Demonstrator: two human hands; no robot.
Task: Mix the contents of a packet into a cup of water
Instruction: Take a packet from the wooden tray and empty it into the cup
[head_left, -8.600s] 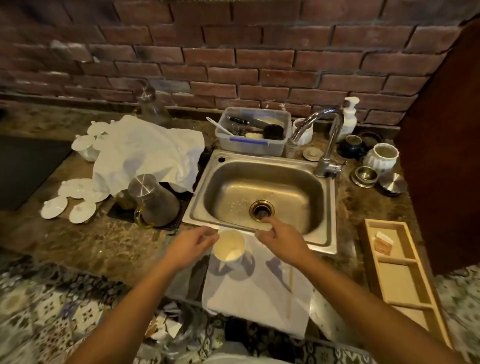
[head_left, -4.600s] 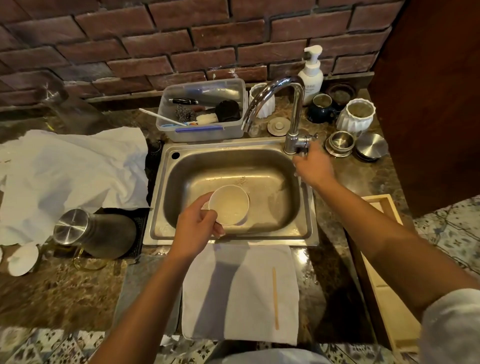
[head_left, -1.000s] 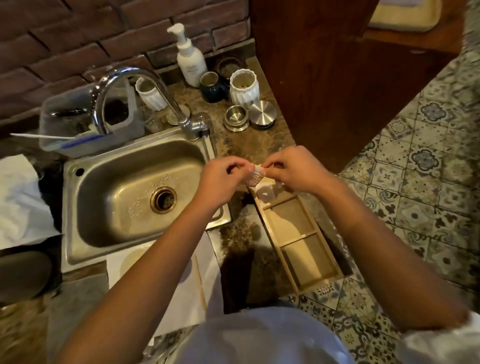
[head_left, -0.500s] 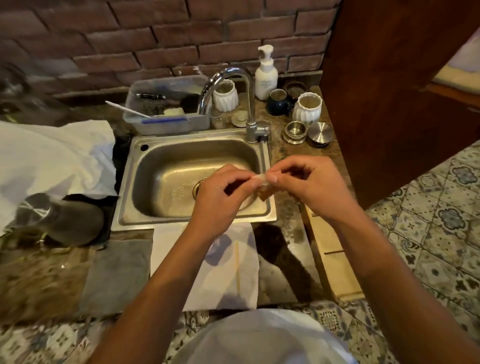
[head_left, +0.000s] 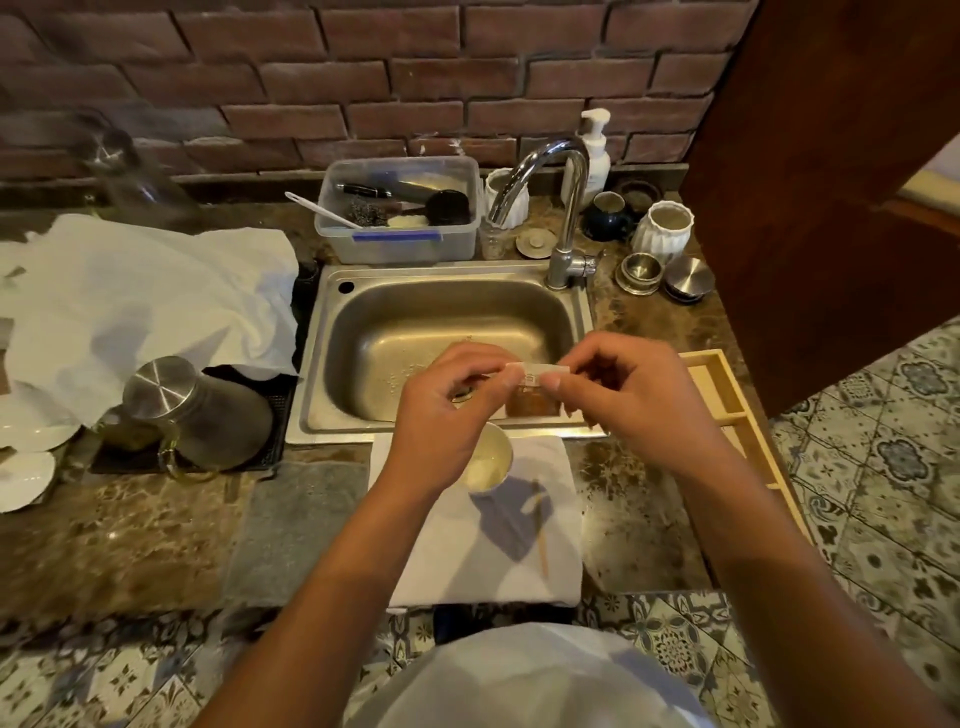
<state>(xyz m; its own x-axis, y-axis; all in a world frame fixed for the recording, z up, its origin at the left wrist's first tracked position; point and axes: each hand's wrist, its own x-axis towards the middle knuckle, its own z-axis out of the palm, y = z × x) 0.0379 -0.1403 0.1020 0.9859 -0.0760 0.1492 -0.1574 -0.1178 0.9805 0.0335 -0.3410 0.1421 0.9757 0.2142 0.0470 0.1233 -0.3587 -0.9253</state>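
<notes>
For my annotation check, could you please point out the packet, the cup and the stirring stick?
packet (head_left: 535, 397), head view, brown lower body
cup (head_left: 491, 460), head view, inside wall
stirring stick (head_left: 543, 540), head view, mid-shaft

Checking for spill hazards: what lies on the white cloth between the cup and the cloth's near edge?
In the head view, only a thin wooden stir stick lies on the white cloth there, just right of the cup, apart from it.

Left grip (head_left: 452, 410) and right grip (head_left: 631, 395) raised together, seemingly pinching.
</notes>
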